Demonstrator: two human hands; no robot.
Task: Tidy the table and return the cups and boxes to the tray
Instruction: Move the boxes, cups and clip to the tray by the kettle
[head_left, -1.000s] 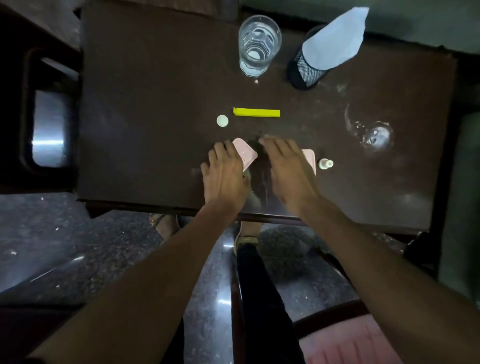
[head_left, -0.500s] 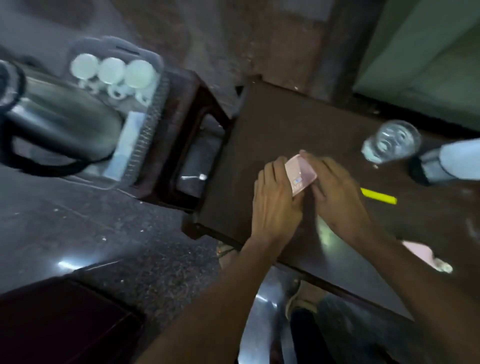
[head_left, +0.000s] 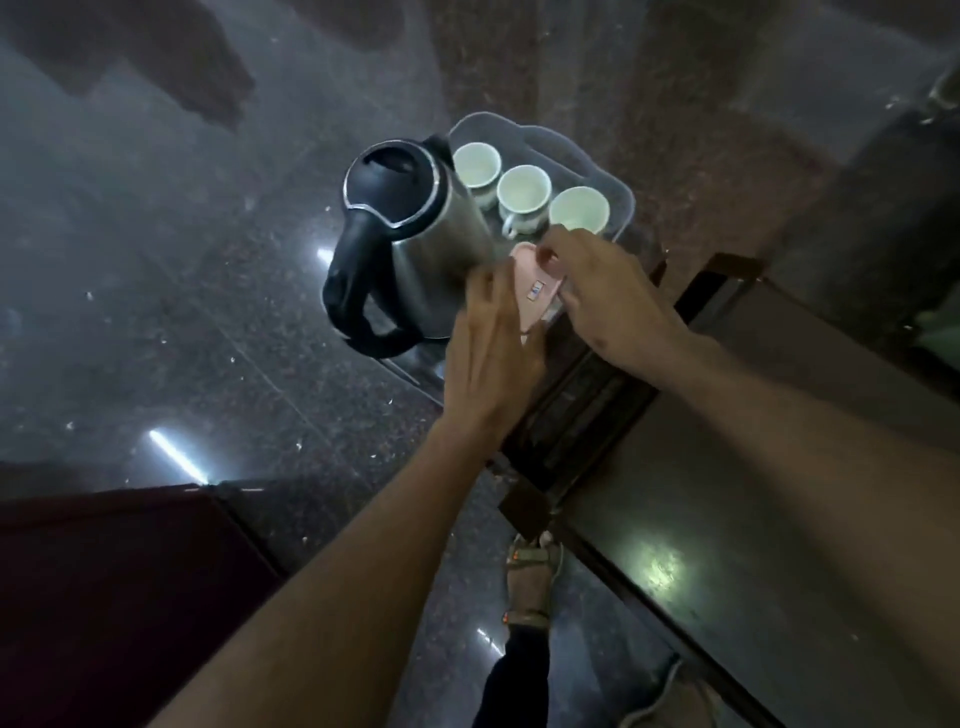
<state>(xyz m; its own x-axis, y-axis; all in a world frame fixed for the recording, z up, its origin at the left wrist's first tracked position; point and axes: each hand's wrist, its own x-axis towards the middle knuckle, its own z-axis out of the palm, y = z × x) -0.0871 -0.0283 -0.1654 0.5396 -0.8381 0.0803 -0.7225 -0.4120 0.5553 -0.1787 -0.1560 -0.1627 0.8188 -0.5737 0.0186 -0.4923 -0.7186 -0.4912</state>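
A small pink box (head_left: 535, 291) is held between my two hands over the near end of the grey tray (head_left: 621, 195). My left hand (head_left: 493, 343) presses its straight fingers against the box's left side. My right hand (head_left: 608, 291) pinches the box's far edge and right side with thumb and fingers. Three white cups (head_left: 523, 192) stand in a row at the back of the tray, just beyond my right hand. The underside of the box is hidden.
A steel kettle (head_left: 415, 239) with a black lid and handle stands on the tray's left part, touching distance from my left hand. The tray sits on a dark stool. The dark wooden table (head_left: 753, 519) lies at the right. Polished stone floor spreads left.
Both hands have carried the pink box left from the table to over the tray beside the kettle. The view has swung left; the glasses and yellow strip have gone out of sight.
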